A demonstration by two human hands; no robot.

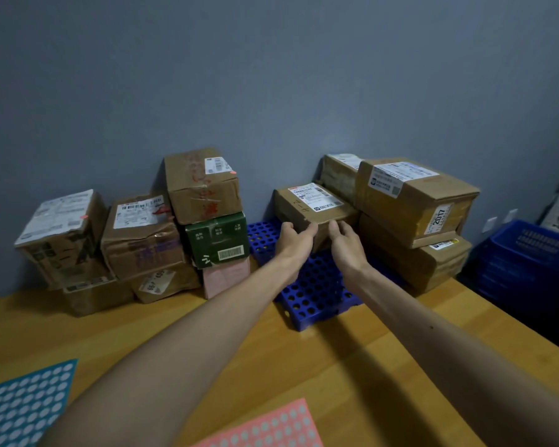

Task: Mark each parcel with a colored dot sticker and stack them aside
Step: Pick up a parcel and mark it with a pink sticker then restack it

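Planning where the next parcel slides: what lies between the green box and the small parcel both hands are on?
In the head view, only the blue perforated pallet shows between the green box and the small parcel.

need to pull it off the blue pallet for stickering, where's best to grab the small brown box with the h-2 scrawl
Grip the small brown box by its two short side faces, coming from the front with the left hand and right hand spread apart. A larger parcel crowds its right side, so slide it forward first along the blue pallet.
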